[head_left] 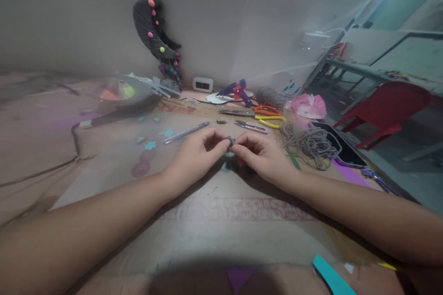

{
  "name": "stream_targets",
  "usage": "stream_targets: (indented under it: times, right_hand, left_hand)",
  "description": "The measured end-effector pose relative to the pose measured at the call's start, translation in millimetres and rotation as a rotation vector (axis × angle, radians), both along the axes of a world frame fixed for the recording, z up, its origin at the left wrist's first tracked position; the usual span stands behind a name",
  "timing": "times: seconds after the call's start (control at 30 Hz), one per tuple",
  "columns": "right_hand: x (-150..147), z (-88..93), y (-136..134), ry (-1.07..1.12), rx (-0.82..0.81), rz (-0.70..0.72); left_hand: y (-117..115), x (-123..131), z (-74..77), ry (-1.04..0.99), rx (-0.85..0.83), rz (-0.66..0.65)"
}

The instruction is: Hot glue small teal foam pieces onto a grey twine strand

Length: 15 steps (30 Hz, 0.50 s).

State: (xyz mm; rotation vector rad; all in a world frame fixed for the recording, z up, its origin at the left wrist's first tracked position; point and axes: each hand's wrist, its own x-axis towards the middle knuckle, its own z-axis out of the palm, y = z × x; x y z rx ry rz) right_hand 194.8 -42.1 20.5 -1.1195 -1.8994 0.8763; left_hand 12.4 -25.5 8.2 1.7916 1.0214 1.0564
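Over the middle of the table, my left hand [205, 148] and my right hand [261, 153] meet fingertip to fingertip. Both are closed in a pinch on a small dark greenish piece [231, 141], mostly hidden by the fingers; its kind is too small to make out. Beneath the hands lies a teal scrap [226, 166], partly covered. Left of my left hand are a pen [187, 132] and a teal flower cutout [150, 145]. Just beyond my right hand rest thread snips [251, 126]. Grey yarn [309, 145] lies loosely heaped to its right.
Orange-handled scissors [249, 113], yellow-handled pliers [272, 122], a glue gun [237, 92] and a small digital clock [203, 84] stand toward the wall. A phone [341, 145] lies at right. A grey crescent decoration [147, 27] hangs on the wall. A red chair [387, 110] stands beyond.
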Motion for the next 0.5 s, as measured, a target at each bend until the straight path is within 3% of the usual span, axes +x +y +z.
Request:
stream_targets:
  times: [0.5]
  right_hand:
    - [0.7, -3.9, 4.5, 0.234, -0.158, 0.008]
  left_hand:
    - [-0.3, 0.1, -1.0, -0.006, -0.004, -0.004]
